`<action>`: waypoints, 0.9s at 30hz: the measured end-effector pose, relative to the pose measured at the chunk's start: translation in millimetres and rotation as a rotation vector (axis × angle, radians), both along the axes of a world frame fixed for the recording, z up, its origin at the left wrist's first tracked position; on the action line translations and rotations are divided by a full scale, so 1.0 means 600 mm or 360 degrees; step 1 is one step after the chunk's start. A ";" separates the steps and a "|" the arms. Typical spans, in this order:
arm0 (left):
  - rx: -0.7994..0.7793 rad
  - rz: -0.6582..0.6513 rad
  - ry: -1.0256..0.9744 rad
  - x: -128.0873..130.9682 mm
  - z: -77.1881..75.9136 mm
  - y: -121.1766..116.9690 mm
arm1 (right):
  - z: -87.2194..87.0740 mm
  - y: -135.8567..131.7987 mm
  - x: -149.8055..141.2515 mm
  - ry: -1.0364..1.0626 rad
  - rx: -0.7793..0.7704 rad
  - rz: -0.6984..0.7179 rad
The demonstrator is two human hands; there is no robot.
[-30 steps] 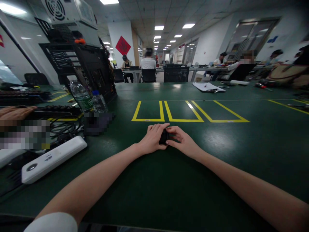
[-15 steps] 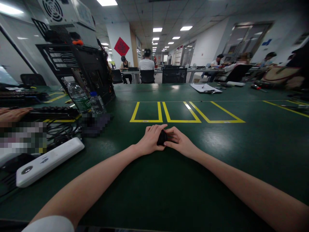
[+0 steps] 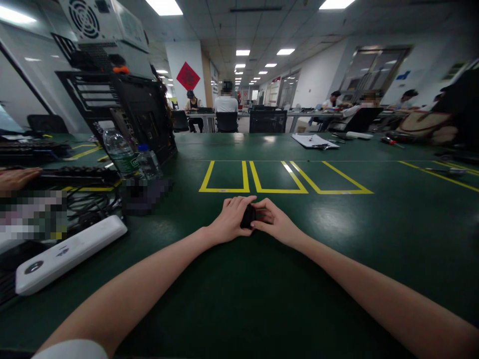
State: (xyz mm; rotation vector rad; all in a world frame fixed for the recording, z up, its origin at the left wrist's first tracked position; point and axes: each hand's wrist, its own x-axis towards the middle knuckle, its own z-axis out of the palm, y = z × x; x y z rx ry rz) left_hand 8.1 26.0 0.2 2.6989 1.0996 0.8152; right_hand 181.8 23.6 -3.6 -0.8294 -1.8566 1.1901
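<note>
A small black rounded object [image 3: 248, 217] is between my two hands, low over the green table [image 3: 254, 294]; its kind does not show. My left hand [image 3: 232, 219] wraps round it from the left, with the fingers over the top and the thumb below. From the right, my right hand [image 3: 275, 222] closes on its side with curved fingers and thumb. Most of the object is hidden by my fingers. Just beyond my hands lie frames of yellow tape [image 3: 224, 190] stuck to the tabletop.
At left are a white power strip [image 3: 71, 257], plastic bottles [image 3: 121, 154], cables and an open computer case [image 3: 142, 114]. Another person's hand [image 3: 18, 178] rests near a black keyboard-like object. Papers on a clipboard [image 3: 314, 140] lie at the back, a screwdriver [image 3: 392, 142] at far right.
The camera view has tilted up and shifted slightly to the right. Both hands keep nearly the same grip round the black object.
</note>
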 end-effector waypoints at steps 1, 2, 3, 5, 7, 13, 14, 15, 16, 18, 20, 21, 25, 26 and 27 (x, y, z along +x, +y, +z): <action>0.0001 -0.0002 0.0000 0.000 0.001 -0.001 | -0.001 0.001 0.000 0.0006 -0.0007 -0.0002; -0.0001 -0.0006 0.0004 0.000 0.002 -0.001 | -0.001 0.001 -0.001 0.0015 -0.0017 -0.0007; -0.0004 -0.0008 0.0008 0.000 0.003 -0.002 | -0.001 0.002 -0.001 0.0024 -0.0027 -0.0013; -0.0017 -0.0006 0.0018 -0.001 0.005 -0.003 | 0.002 0.002 -0.001 0.0029 -0.0040 -0.0021; -0.0026 -0.0001 0.0018 -0.001 0.006 -0.003 | 0.005 0.000 -0.001 -0.0001 -0.0036 -0.0035; -0.0009 -0.0016 -0.0002 -0.002 0.004 -0.003 | 0.009 -0.007 -0.001 -0.0110 -0.0004 -0.0068; -0.0005 -0.0012 0.0000 -0.002 0.004 -0.003 | 0.008 -0.007 -0.002 -0.0101 -0.0013 -0.0059; -0.0002 -0.0010 0.0005 -0.002 0.004 -0.003 | 0.007 -0.007 -0.002 -0.0090 -0.0026 -0.0050; 0.0001 -0.0010 0.0012 -0.002 0.005 -0.004 | 0.007 -0.006 -0.002 -0.0078 -0.0038 -0.0044; 0.0007 -0.0014 0.0027 -0.003 0.006 -0.005 | 0.007 -0.007 -0.003 -0.0069 -0.0059 -0.0035; 0.0015 -0.0022 0.0044 -0.005 0.006 -0.006 | 0.008 -0.008 -0.004 -0.0085 -0.0072 -0.0030; 0.0021 -0.0025 0.0051 -0.005 0.007 -0.006 | 0.009 -0.010 -0.005 -0.0094 -0.0072 -0.0031; 0.0045 -0.0032 0.0071 -0.009 0.006 -0.005 | 0.011 -0.014 -0.010 -0.0114 -0.0035 -0.0056; 0.0047 -0.0030 0.0073 -0.011 0.005 -0.005 | 0.011 -0.015 -0.011 -0.0120 -0.0030 -0.0063; 0.0045 -0.0033 0.0077 -0.012 0.005 -0.005 | 0.010 -0.016 -0.013 -0.0129 -0.0032 -0.0066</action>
